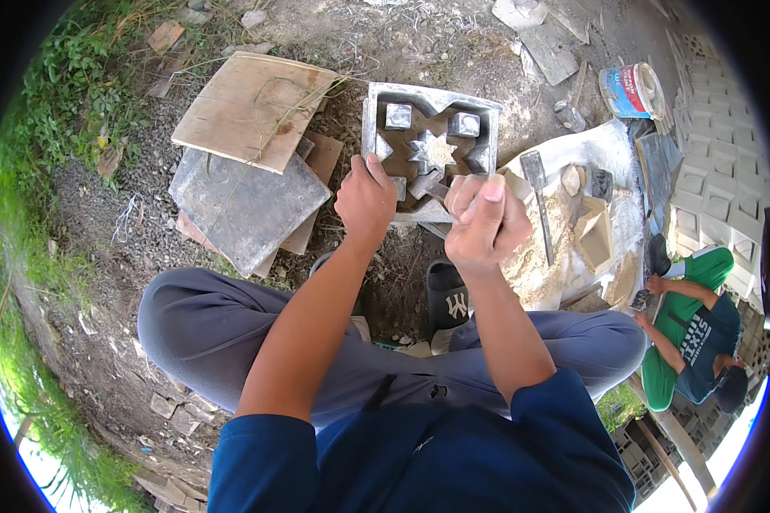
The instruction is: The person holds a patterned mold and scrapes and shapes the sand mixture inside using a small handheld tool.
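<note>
A square grey mold (434, 90) with a raised rim lies on the ground in front of me. Inside it stand several square blocks and a star-shaped piece (436, 151) topped with pale powder. My left hand (366, 198) grips the mold's near left side, thumb along the rim. Closed in a fist, my right hand (488, 221) is over the near right corner. From it a short flat metal blade (427, 184), like a scraper's, points into the mold near the star; its handle is hidden in my fist.
To the left lie stacked wooden boards (252, 107) and a grey slab (239, 205). At right, a white sack (603, 145) carries sandy powder, a long metal bar (539, 209) and a cut container (592, 235). Beyond stand a paint bucket (633, 91), patterned blocks (719, 171) and a seated person (701, 342).
</note>
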Demonstrator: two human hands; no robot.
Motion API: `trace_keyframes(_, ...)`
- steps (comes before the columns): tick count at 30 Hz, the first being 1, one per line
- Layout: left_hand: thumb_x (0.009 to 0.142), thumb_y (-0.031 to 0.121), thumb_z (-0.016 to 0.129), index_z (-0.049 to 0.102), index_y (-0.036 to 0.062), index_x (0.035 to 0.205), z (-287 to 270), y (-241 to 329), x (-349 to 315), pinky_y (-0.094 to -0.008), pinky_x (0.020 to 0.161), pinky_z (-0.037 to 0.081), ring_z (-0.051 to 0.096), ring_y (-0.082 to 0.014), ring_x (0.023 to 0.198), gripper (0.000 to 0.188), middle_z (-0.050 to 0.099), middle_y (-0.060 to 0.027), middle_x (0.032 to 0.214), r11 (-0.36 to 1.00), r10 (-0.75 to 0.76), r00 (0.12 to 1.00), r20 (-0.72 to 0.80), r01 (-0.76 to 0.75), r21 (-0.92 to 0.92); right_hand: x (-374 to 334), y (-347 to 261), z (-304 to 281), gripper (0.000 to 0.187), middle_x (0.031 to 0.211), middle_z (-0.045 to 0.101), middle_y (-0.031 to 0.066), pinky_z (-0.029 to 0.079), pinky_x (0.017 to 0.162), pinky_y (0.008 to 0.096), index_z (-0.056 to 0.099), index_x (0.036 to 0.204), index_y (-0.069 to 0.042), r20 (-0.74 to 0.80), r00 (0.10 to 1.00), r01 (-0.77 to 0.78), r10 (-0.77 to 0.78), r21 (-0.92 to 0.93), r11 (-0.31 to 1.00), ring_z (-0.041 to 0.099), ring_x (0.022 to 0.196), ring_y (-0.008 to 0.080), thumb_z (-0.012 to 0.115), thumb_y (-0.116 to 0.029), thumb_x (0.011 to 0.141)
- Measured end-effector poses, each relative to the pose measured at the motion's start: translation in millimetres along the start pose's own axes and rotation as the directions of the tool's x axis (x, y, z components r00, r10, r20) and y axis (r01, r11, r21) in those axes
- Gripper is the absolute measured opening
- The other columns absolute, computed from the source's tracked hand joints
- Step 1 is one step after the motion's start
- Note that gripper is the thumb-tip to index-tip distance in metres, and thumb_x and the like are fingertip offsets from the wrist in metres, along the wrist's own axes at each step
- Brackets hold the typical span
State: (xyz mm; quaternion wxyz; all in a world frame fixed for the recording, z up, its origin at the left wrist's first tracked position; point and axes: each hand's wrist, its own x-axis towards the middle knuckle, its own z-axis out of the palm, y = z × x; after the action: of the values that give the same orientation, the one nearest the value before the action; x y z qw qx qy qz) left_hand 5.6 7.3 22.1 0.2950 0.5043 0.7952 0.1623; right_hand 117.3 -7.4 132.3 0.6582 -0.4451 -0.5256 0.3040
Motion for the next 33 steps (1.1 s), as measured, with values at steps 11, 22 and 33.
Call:
trace_keyframes(11,0.107,0.038,0.038,0.056,0.0031,0.101,-2.3,0.4,3.0,-0.0592,0.067,0.053,0.068,-0.0492,0.078,0.04,0.07,-0.024,0.084,1.0,-0.005,0.999,-0.033,0.005,-0.008,-4.0,-14.7,3.2,0.048,0.049,0.04,0.0044,0.026,0.041,0.0294,0.035,0.059,-0.002,-0.047,0.999,0.023,-0.015,0.183,0.983,0.034,0.042,0.0099,0.043,-0.01,0.106)
trace_keyframes(22,0.107,0.039,0.037,0.056,0.003,0.101,-0.9,-3.9,3.3,-0.0609,0.07,0.052,0.068,-0.0494,0.08,0.041,0.07,-0.0252,0.086,1.0,-0.017,1.0,-0.009,0.016,-0.007,-6.1,-23.9,-0.9,0.05,0.048,0.04,0.0037,0.025,0.04,0.0293,0.036,0.058,-0.002,0.016,0.999,-0.032,0.032,0.041,0.999,0.033,0.041,0.0112,0.047,-0.014,0.105)
trace_keyframes(33,0.107,0.037,0.038,0.057,0.0028,0.101,3.4,-5.9,0.8,-0.0599,0.067,0.052,0.068,-0.0496,0.079,0.04,0.07,-0.0253,0.086,1.0,0.014,0.999,-0.028,-0.015,-0.009,0.2,-15.2,-12.9,0.049,0.047,0.039,0.0042,0.024,0.04,0.0311,0.036,0.057,-0.003,0.041,0.998,-0.045,0.048,-0.067,0.997,0.033,0.038,0.0129,0.046,-0.013,0.104)
